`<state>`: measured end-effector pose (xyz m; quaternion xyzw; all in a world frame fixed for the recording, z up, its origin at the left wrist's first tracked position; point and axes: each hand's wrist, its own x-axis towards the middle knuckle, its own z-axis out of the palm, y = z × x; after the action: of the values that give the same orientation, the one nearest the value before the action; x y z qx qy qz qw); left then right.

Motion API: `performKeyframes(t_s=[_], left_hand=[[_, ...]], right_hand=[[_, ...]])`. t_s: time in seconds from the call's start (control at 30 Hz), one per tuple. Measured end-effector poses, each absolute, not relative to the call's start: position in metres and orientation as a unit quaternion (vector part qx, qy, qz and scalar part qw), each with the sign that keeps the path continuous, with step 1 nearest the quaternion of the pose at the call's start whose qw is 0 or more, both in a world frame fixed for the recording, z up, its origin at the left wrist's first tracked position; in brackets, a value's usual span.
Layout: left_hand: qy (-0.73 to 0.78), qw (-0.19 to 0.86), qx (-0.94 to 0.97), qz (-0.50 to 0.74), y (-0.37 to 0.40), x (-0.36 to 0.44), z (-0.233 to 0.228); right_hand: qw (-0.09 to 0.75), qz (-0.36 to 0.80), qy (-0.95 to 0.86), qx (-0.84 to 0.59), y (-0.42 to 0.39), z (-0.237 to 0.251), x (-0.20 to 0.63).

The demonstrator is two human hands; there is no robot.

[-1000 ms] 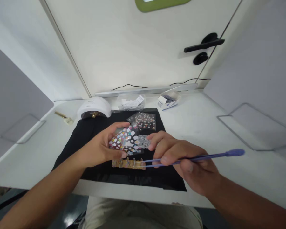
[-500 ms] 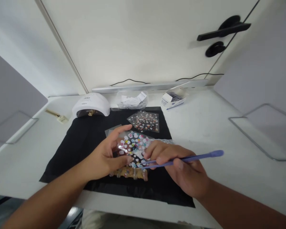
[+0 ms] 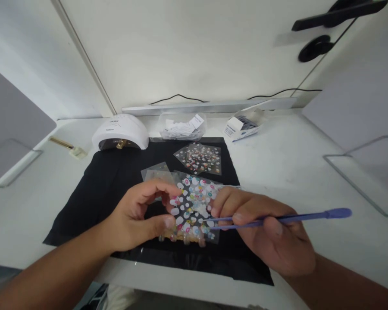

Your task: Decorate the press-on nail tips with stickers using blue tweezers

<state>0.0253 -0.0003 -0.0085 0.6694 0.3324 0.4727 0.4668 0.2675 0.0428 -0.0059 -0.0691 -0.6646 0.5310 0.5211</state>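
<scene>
Since the earlier frame both hands have sunk closer to the black cloth. The left hand pinches a glossy clear sticker sheet by its edge; the right hand has its fingers closed on slim purple tweezers, tips on the sheet.

Small dark lettering on white nail lamp, too blurred to read

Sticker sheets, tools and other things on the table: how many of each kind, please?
Sticker sheets: 3 (one held, one behind, one farther back)
Purple tweezers: 1
White lamp: 1
Small box: 1
Clear bag: 1
Black cloth: 1
Total: 8
</scene>
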Motion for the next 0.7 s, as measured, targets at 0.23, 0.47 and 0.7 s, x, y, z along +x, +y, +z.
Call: performKeyframes(t_s=[0.23,0.47,0.7], left_hand=[[0.327,0.471,0.695,0.434,0.0007,0.0276,-0.0087],[0.336,0.456,0.705,0.427,-0.0028,0.0322,-0.01],[0.32,0.449,0.71,0.437,-0.0043,0.0345,-0.0103]], right_hand=[[0.543,0.519,-0.657,-0.061,0.0469,-0.0073,0.2674],[0.551,0.518,-0.651,-0.065,0.047,-0.0105,0.2681],[0.56,0.504,-0.653,-0.079,0.0486,-0.0105,0.2719]])
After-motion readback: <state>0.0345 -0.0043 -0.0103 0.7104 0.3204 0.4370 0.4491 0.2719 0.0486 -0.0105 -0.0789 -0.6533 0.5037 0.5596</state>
